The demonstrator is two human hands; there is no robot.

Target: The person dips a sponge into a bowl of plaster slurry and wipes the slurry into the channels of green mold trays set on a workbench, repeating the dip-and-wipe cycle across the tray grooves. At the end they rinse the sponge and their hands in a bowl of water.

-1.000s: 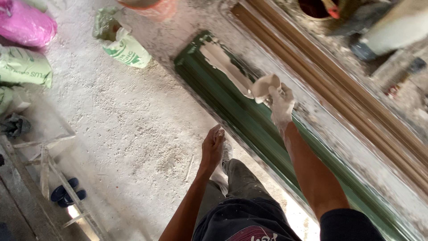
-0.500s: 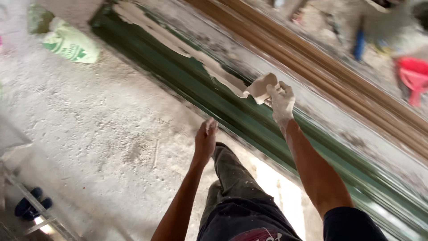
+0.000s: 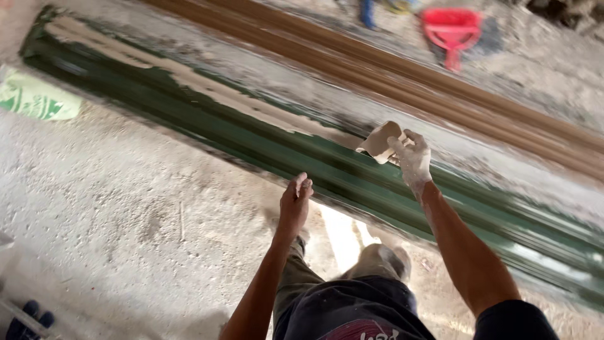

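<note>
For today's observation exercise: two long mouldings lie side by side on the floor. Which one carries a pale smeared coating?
The green moulding, nearer the person, has pale filler along its top; the brown moulding behind shows none.

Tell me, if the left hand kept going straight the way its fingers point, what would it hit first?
Most likely the green moulded strip lying just beyond the left hand; how far above the floor the hand is remains unclear.

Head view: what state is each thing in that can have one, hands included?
Right hand: coated in pale paste, gripping a folded pad.
Folded pad: bent, pressed against the green moulding.
Left hand: empty, fingers loosely curled, at the moulding's near edge.
Green moulding: lying on the floor, partly smeared with pale filler.
Brown moulding: lying flat, bare.
Red dustpan: lying on the floor.
</note>
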